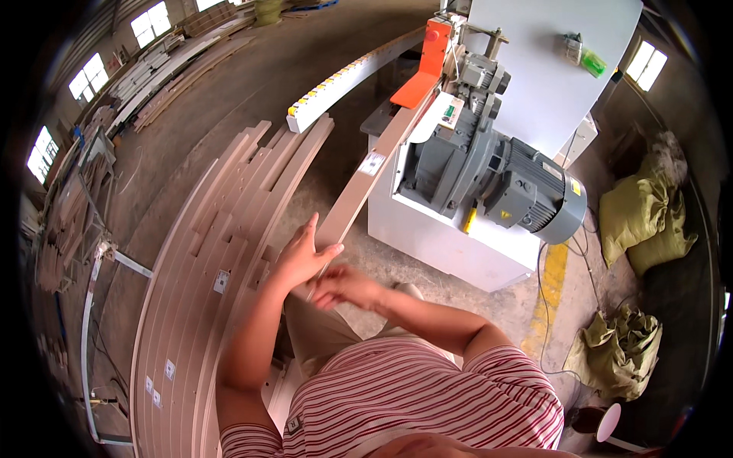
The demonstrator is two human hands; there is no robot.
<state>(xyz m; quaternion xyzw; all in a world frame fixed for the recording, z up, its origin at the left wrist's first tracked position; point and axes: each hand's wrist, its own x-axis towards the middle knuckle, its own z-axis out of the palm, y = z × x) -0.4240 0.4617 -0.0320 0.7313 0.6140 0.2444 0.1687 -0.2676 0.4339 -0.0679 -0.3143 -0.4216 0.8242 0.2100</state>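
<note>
A long brown plank (351, 200) with a white label slopes from the machine down toward me. My left hand (300, 258) is at its near end, thumb across the plank and forefinger stretched along its left side; the other fingers are partly hidden. Just below and to the right, my right hand (343, 288) is smeared by motion, close to the plank's near end. Its fingers look bent, but whether they touch or hold anything is unclear. The plank's far end runs beside the machine's orange guard (422, 76).
Several brown planks (229, 221) lie stacked on my left, beside a metal frame (90, 328). A white rail with yellow rollers (328, 93) reaches out from the machine. Its grey motor (527, 187) juts right. Yellowish sacks (634, 217) and cables lie on the right floor.
</note>
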